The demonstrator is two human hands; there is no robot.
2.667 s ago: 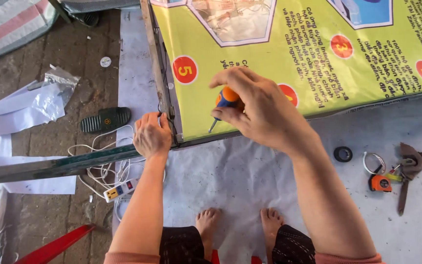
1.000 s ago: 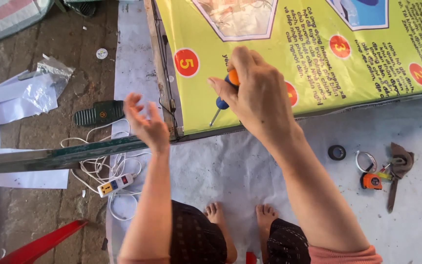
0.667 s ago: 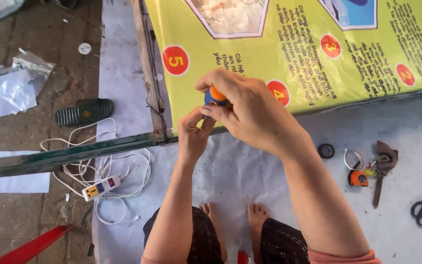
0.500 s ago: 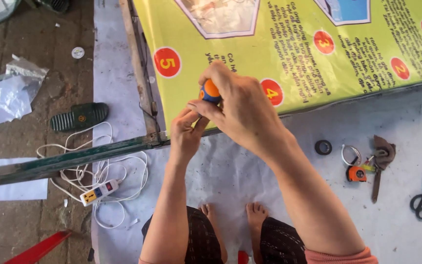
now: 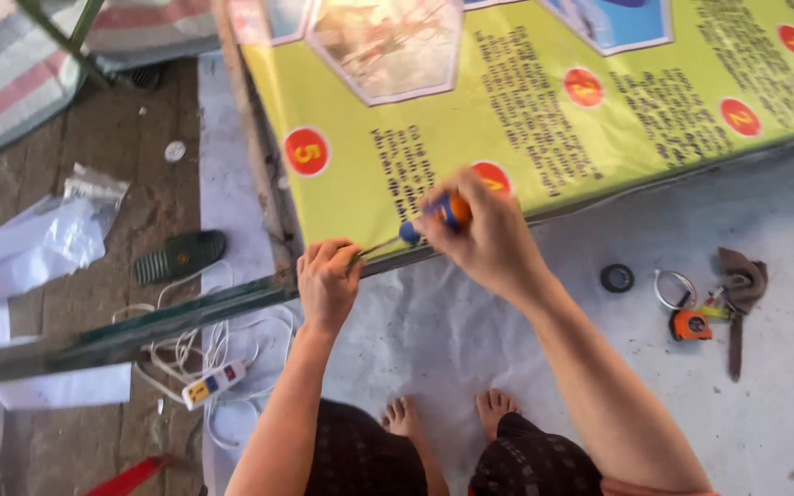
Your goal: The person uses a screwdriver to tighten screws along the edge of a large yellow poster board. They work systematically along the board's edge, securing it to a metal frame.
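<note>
Right hand [image 5: 484,241] grips a screwdriver [image 5: 425,223] at the banner's [image 5: 526,119] near edge; left hand [image 5: 326,280] pinches its tip. Open sheet [image 5: 470,340] lies nearer.

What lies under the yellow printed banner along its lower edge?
A dark frame bar shows beneath the yellow banner, with white sheeting below it. The left hand and the right hand, gripping a screwdriver, cover the spot being worked.

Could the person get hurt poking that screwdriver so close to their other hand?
Maybe. The screwdriver tip points straight at the left hand, which pinches right by the tip on the frame edge, so a slip could jab a finger. The right hand pushes at a slant, so the tip might skid and scratch the yellow banner. Bare feet sit just below, where a dropped tool could land.
</note>
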